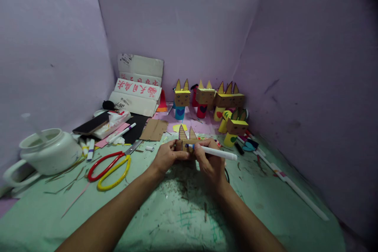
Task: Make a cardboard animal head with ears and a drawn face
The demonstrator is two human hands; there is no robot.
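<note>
My left hand [165, 156] is closed around a small cardboard box figure [185, 138] with two pointed ears, held just above the green table [165, 220]. My right hand [210, 162] grips a white marker [217, 152], its blue tip touching the front of the box. Both hands meet at the middle of the table. The box's lower part is hidden by my fingers.
Finished cardboard figures on coloured cups [206, 100] line the back. Red and yellow scissors [110, 167] lie at the left beside markers [121, 133], a phone [92, 124], cardboard scraps [154, 129] and a white teapot [47, 152]. Purple walls enclose three sides. A white strip [295, 191] lies right.
</note>
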